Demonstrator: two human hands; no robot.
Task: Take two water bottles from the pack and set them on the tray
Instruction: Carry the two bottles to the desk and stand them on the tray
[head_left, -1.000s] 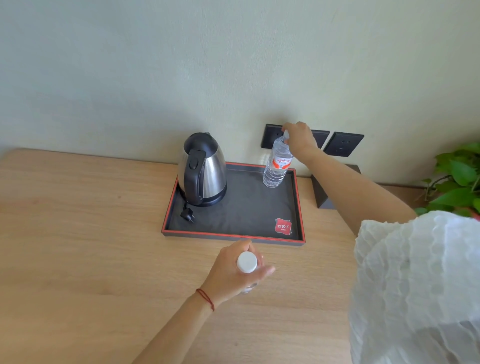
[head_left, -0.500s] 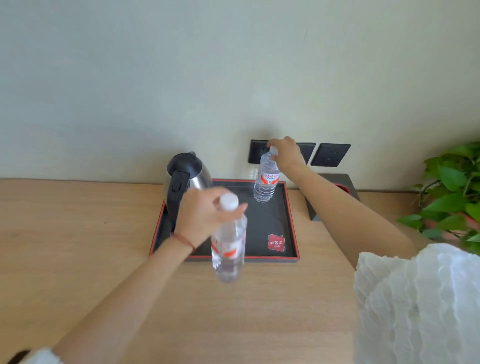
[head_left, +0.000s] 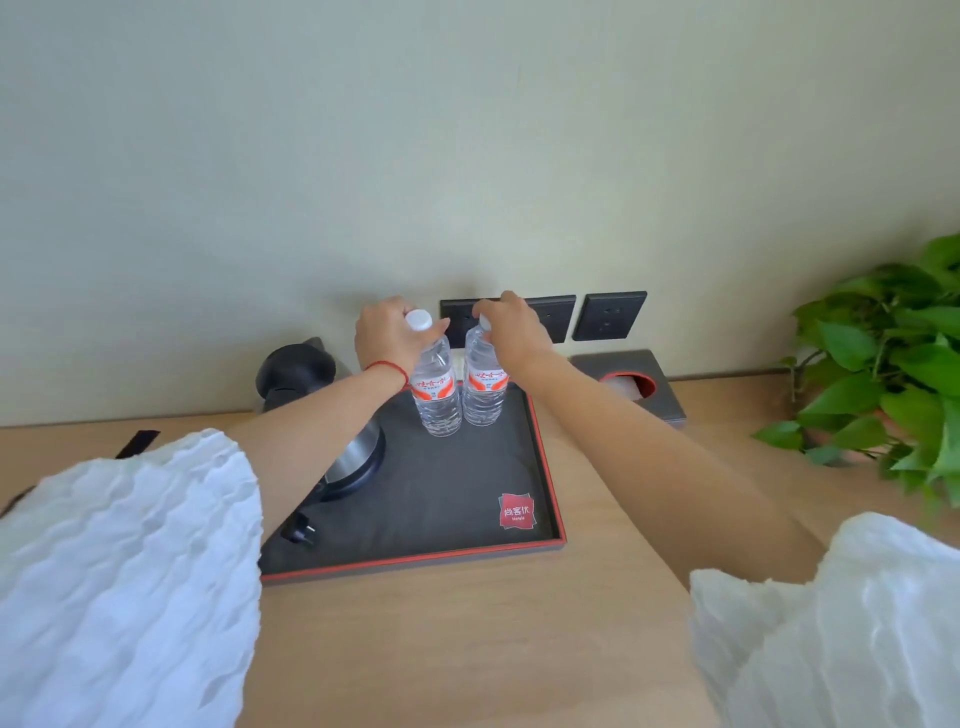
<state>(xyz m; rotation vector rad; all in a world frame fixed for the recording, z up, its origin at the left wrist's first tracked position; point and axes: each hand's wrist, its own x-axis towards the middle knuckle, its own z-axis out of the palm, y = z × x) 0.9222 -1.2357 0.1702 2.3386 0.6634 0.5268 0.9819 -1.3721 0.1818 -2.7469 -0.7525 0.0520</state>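
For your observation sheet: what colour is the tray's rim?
Red, edging the dark grey tray; clearest in the head view.

One view only: a wide-angle camera worn on the head, aimed forward and down across the wooden surface (head_left: 467, 639) toward the wall (head_left: 467, 156). The viewpoint sits above and behind both forearms, which enter from the lower left and lower right corners; the white sleeves (head_left: 130, 571) lie nearest the lens and fill those corners. The tray (head_left: 415, 557) occupies the centre at arm's reach, its far edge close to the wall. The wall sockets (head_left: 610, 315) sit just above centre. Wide-angle distortion bends the surface edge. A potted plant (head_left: 893, 364) marks the right margin
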